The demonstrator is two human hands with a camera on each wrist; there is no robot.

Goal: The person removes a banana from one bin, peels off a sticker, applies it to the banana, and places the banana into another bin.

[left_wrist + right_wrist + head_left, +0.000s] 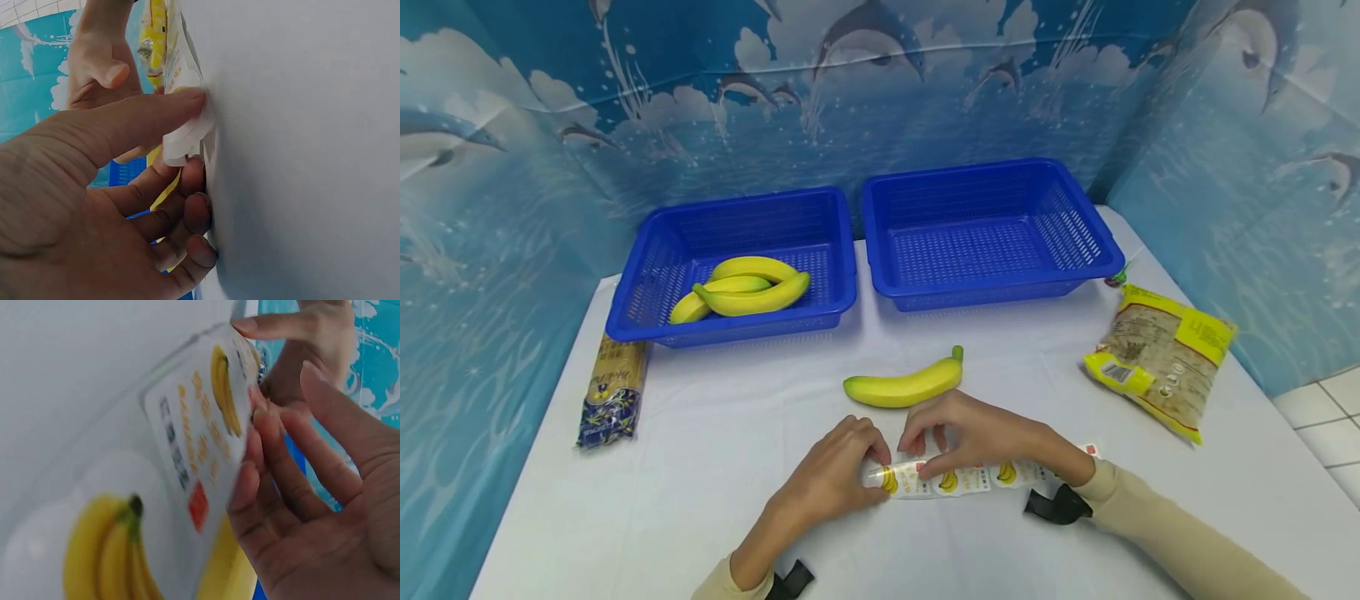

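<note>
A strip of banana labels (958,481), clear-backed with printed bananas, lies on the white table in the head view. My left hand (831,475) pinches its left end between thumb and fingers; the left wrist view shows that end slightly curled under the thumb (156,119). Over the strip is my right hand (973,429), its thumb raised apart from the fingers. In the right wrist view, fingertips (245,481) of that hand touch the strip's far edge, beside a label (194,425). Just beyond both hands lies a single banana (906,387).
Two blue baskets stand at the back: the left basket (658,333) holds several bananas (752,302), the right basket (1000,292) shows a bare floor. A yellow-and-clear bag (1165,358) lies at the right, a long packet (613,396) at the left. Dolphin-print cloth (880,108) encloses the table.
</note>
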